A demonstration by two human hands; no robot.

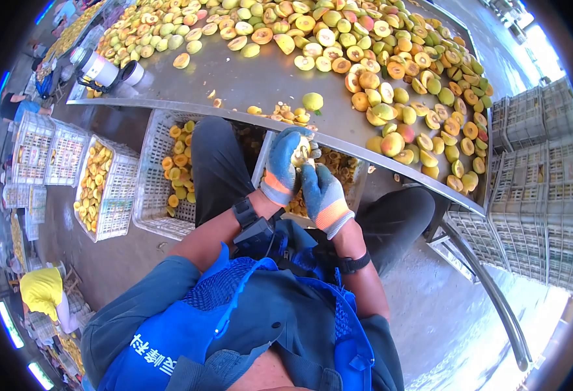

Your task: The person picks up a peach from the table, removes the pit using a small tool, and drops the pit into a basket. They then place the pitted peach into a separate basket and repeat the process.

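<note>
My left hand (285,165), in a blue and orange glove, is closed around a cut peach half (301,152) with pale yellow flesh, just below the table's front edge. Close against it is my right hand (325,195), gloved alike, with its fingertips pinched at the fruit's lower side. Whatever lies between those right fingers is hidden or too small to name. Beneath both hands stands a crate holding cut pieces (338,164). On the table edge above lie a whole green-yellow peach (312,101) and a small heap of scraps (289,115).
A metal table (234,78) carries many halved peaches (390,45). A white container (97,68) stands at its left. Crates of halves (104,189) (162,218) sit at left; stacked crates (534,176) rise at right. A curved metal bar (488,287) is by my right knee. A person in yellow (42,293) bends at far left.
</note>
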